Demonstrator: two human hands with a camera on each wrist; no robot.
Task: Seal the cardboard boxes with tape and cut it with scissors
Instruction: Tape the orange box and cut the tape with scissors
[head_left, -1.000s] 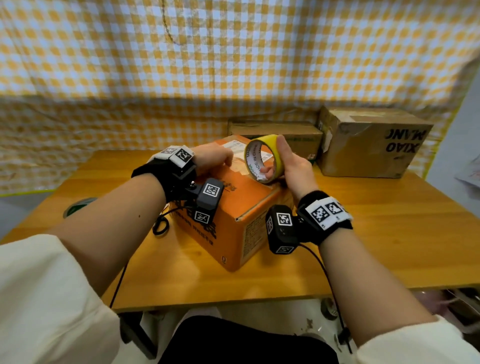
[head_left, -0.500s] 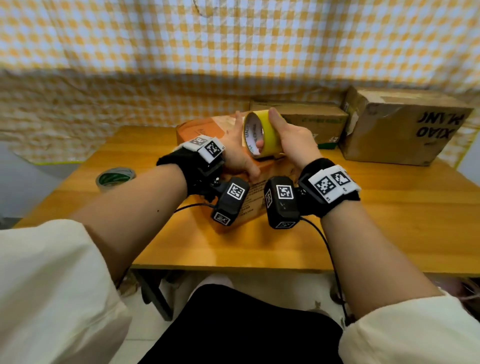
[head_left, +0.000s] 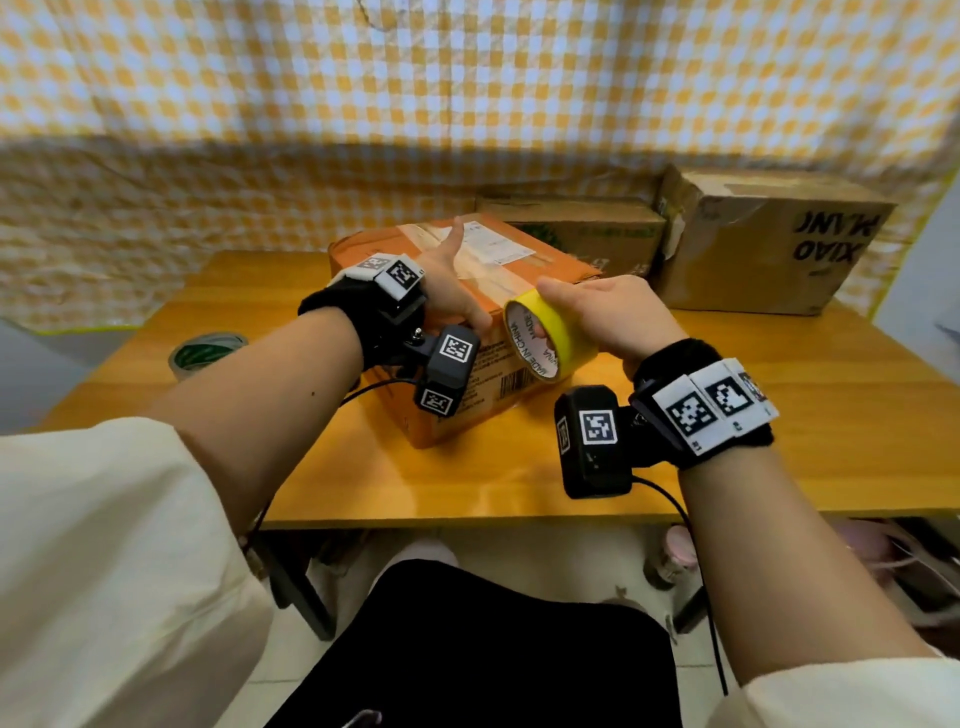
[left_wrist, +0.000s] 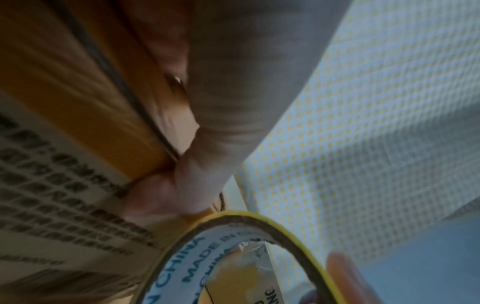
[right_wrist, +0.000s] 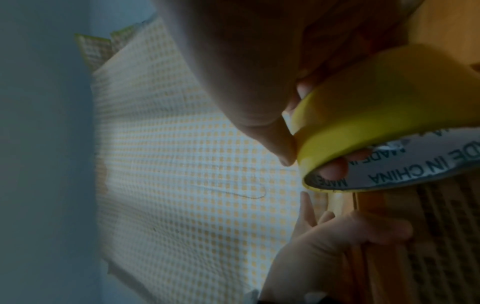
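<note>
Gripping a yellow tape roll at the near right corner of an orange box, the right hand has its thumb along the roll's outer face and fingers curled into the white core printed "MADE IN CHINA". The roll stands on edge, tilted, just off the box's front face; whether it touches the cardboard cannot be told. The left hand lies on the box's near top edge, fingers stretched flat across the lid and thumb down against the printed front side, pressing rather than grasping. A pale strip of tape runs along the lid's seam beside a white label.

The box sits at an angle in the middle of a wooden table. Behind it, against the backdrop, a low brown carton lies flat, and a larger brown carton with black lettering stands to its right. A green tape roll lies flat near the table's left edge, well apart from the hands. Yellow-and-white checked cloth hangs behind the table. Both wrists carry black bands with square coded markers and small cabled cameras.
</note>
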